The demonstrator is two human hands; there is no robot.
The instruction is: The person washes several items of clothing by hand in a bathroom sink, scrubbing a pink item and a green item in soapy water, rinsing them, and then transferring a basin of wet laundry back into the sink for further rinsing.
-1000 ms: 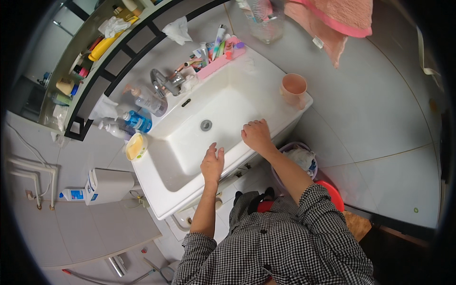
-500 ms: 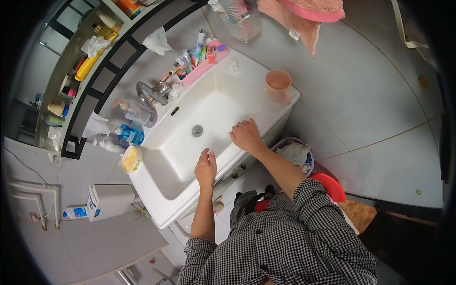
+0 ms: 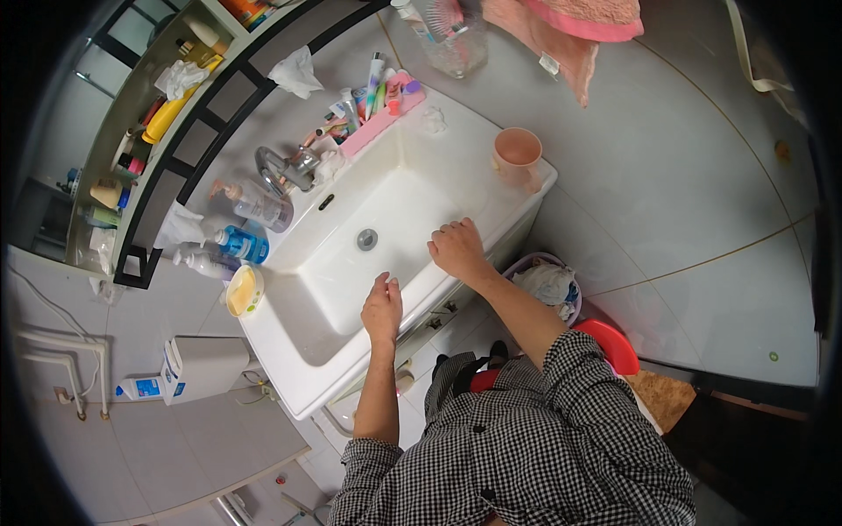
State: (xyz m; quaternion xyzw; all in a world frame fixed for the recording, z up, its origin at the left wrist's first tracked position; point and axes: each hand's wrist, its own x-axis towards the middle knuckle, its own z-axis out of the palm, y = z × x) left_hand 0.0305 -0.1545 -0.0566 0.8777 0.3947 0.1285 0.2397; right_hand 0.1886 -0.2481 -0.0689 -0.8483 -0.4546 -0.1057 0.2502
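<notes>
Both my hands hover over the near rim of a white washbasin [image 3: 303,289] with a round metal drain [image 3: 367,239]. My left hand [image 3: 382,309] has its fingers loosely bent and apart, and nothing shows in it. Farther right, my right hand [image 3: 457,249] hangs palm down with bent fingers; their tips are partly hidden, and no object shows in them. A pink cup [image 3: 517,149] stands on the basin's right corner. At the back rim are a chrome faucet [image 3: 294,167] and a pink holder [image 3: 386,120] with tubes and brushes.
Left of the faucet stand a clear pump bottle [image 3: 263,209], a blue bottle [image 3: 243,244] and a soap dish [image 3: 245,291] with yellow soap. A laundry basket [image 3: 574,302] and a red basin [image 3: 611,344] sit below, right of the cabinet. A pink towel [image 3: 561,39] hangs behind.
The whole view has shifted slightly, moving the basin and shelf a little to the right in the picture. Both hands keep the same pose over the rim.
</notes>
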